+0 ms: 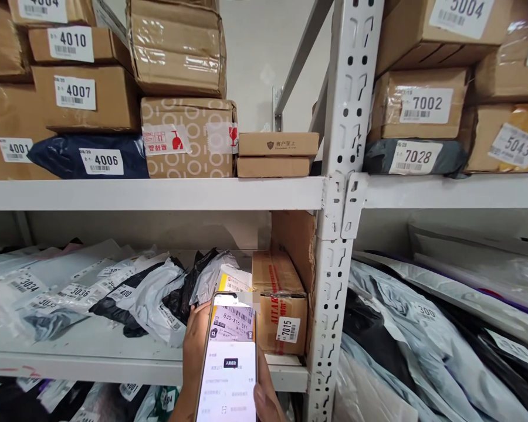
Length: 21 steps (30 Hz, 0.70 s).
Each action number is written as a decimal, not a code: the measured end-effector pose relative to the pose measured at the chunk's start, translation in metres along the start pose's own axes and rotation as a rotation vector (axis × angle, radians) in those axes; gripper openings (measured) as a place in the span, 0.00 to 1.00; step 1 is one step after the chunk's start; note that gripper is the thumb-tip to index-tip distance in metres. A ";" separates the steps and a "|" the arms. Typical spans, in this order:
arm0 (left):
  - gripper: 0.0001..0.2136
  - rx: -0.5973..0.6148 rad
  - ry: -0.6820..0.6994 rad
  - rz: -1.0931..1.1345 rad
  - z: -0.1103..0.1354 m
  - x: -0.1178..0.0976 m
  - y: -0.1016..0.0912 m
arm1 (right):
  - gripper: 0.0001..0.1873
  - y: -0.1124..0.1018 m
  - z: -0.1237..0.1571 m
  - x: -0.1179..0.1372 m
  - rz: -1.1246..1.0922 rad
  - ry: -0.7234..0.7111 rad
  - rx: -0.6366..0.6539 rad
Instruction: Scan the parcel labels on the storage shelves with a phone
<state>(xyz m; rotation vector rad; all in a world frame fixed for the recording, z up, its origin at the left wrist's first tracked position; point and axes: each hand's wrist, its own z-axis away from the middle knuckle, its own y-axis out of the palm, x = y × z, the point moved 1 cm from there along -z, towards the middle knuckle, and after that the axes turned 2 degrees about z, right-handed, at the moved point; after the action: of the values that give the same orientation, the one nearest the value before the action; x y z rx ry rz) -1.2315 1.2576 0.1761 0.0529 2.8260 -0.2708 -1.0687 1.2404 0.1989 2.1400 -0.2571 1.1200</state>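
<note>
A phone point(227, 384) stands upright in my right hand point(268, 391), whose thumb presses along its right edge. The screen shows a scanned label above a white page with a small dark pop-up. My left hand point(196, 340) is left of the phone, with its fingers curled and the tips hidden behind it. Just above the phone's top edge shows a yellow-and-white envelope point(234, 278) with a printed label, which my left hand appears to grip; its lower part is hidden. A taped cardboard box point(280, 308) labelled 7015 stands right behind the phone.
White metal shelves carry numbered bagged parcels point(81, 293) on the left and stacked boxes point(88, 97) above. A perforated upright post point(332, 293) rises right of my hands. Grey and black bags point(405, 328) lie beyond it. The upper shelf beam point(158, 194) crosses above my hands.
</note>
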 end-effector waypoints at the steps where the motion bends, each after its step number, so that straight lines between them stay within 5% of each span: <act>1: 0.21 -0.005 0.060 -0.016 0.000 0.001 -0.002 | 0.47 0.000 0.000 0.000 -0.026 0.020 -0.012; 9: 0.20 -0.045 0.295 -0.094 0.000 0.011 -0.004 | 0.45 0.002 0.003 0.007 -0.027 0.074 -0.001; 21: 0.16 -0.030 0.266 -0.108 -0.003 0.007 -0.005 | 0.47 -0.003 0.002 0.000 -0.094 0.079 0.025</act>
<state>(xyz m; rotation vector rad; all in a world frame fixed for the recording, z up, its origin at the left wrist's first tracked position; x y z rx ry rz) -1.2397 1.2536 0.1775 -0.0760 3.1020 -0.2624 -1.0656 1.2413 0.1964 2.1017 -0.1060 1.1550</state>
